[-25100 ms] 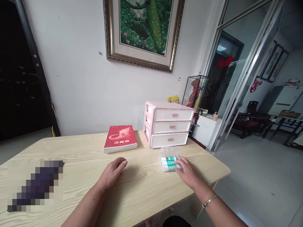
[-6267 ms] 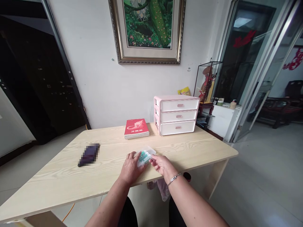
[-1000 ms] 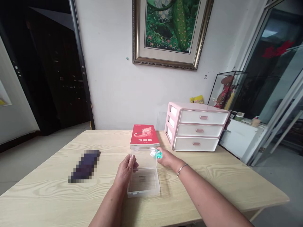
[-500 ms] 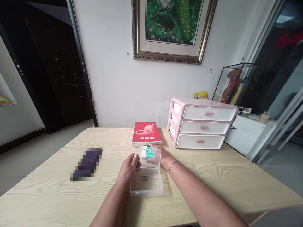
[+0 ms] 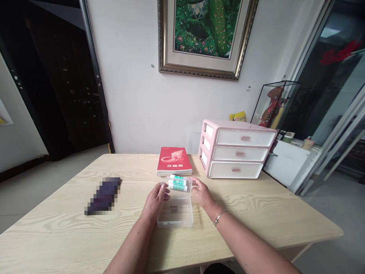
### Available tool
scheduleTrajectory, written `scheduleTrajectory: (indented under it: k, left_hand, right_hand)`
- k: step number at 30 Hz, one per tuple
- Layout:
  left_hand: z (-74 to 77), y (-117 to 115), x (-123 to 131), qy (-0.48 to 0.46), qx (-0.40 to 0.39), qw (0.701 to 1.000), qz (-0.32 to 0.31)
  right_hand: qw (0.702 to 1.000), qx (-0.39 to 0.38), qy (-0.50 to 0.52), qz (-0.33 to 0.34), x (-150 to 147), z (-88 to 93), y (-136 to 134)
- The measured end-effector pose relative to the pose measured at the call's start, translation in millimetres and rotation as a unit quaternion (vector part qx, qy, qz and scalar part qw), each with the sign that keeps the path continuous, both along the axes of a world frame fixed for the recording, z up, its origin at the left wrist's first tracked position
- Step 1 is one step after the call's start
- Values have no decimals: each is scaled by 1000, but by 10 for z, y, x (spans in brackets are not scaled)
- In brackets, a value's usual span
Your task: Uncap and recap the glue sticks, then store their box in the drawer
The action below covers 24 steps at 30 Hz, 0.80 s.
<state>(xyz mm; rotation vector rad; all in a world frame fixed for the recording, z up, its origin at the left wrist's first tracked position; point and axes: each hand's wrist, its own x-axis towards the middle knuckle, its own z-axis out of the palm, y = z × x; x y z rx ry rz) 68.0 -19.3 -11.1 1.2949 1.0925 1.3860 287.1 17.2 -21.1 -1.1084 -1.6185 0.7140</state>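
This looks like a room in a home: a framed peacock picture (image 5: pixel 205 28) hangs on the white wall (image 5: pixel 128 106), a costumed figurine (image 5: pixel 272 108) stands in a glass case, and a pink-and-white drawer unit (image 5: pixel 236 154) sits on the wood-grain table (image 5: pixel 262 213).

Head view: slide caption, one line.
Clear box with raised lid between left hand and right hand, green-and-white tubes behind the lid, red book beyond.

The case (image 5: pixel 175 217) is clear, glossy plastic; the table (image 5: pixel 251 224) beneath it shows smooth wood grain. Behind the case lies a paper book (image 5: pixel 175 160) and, farther right, a smooth plastic drawer unit (image 5: pixel 238 152).
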Motion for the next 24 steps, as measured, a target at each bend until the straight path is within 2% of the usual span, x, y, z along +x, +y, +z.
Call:
scheduleTrajectory:
  k: [3,7,12,17,21,24]
  left_hand:
    - [-6,-10,7,-22,2,1000,-15]
    - [2,-46,-19,-43,-34,997,-48]
    - [49,-224,-153,-2,-79,994,-74]
    - [146,-512,-318,86,-59,991,-85]
    - [208,-706,-368,169,-30,979,-106]
    - [196,-803,-358,219,-19,969,-113]
  right_hand:
    - [991,-45,116,51,-57,73,-253]
    - [992,-30,119,27,-100,123,-483]
    - [1000,3,20,6,12,69,-644]
    - [988,95,-123,26,121,16,-888]
    - [972,82,-219,28,171,33,-1043]
    - [956,61,-281,50,197,135,-1142]
